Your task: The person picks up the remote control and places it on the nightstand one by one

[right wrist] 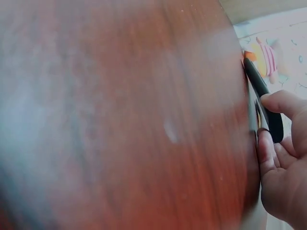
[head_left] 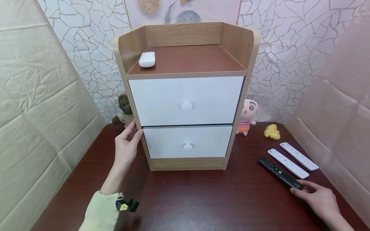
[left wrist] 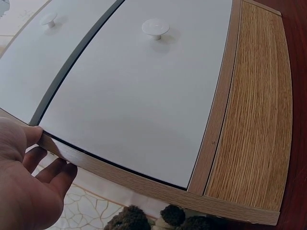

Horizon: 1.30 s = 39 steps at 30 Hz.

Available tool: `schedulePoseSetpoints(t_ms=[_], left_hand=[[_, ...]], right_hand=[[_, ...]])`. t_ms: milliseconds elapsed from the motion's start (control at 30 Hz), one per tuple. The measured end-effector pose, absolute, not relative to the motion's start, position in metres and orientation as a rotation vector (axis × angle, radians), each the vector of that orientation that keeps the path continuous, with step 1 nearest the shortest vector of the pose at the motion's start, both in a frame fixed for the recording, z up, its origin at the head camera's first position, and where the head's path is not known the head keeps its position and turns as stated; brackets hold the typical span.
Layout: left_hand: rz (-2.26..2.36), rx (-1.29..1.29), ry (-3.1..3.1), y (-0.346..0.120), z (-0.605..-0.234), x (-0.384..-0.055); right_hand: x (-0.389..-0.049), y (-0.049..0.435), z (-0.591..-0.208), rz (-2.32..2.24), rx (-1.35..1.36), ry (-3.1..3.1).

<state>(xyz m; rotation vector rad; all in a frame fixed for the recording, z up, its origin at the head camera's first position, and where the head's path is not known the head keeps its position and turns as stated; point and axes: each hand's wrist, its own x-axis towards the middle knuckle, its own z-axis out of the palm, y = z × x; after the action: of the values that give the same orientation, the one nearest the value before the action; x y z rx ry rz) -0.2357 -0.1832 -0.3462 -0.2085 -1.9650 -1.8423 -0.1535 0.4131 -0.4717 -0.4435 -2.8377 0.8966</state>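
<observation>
A small wooden cabinet (head_left: pixel 188 164) with two white drawers, both closed, stands on the dark table. My left hand (head_left: pixel 127 146) grips its left side edge, thumb on the front and fingers bent against the outer side; the left wrist view shows this hand (left wrist: pixel 29 177) near the gap between the drawers. At the right, my right hand (head_left: pixel 319 197) pinches the near end of a black remote control (head_left: pixel 278 173). The right wrist view shows the thumb over the remote (right wrist: pixel 261 93) and fingers beneath. Two white remotes (head_left: pixel 288 163) lie just beyond it, side by side.
A white rounded object (head_left: pixel 147 59) sits on the cabinet's brown top shelf. Behind the cabinet are a dark brown plush (head_left: pixel 125 104) at left and a pink doll (head_left: pixel 249 110) at right. A yellow lump (head_left: pixel 272 132) lies at the back right. Fabric walls flank the table.
</observation>
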Motion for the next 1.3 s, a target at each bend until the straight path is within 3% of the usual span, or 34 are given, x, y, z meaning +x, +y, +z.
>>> schedulePoseSetpoints(t_ms=[567, 1300], left_hand=[[-1.822, -0.220, -1.989, -0.185, -0.349, -0.235], [-1.833, -0.229, -1.985, -0.186, -0.348, -0.236]], right_hand=[[-0.142, 0.403, -0.457, 1.241, -0.617, -2.428], [-0.127, 0.360, -0.367, 1.416, -0.394, -2.053]])
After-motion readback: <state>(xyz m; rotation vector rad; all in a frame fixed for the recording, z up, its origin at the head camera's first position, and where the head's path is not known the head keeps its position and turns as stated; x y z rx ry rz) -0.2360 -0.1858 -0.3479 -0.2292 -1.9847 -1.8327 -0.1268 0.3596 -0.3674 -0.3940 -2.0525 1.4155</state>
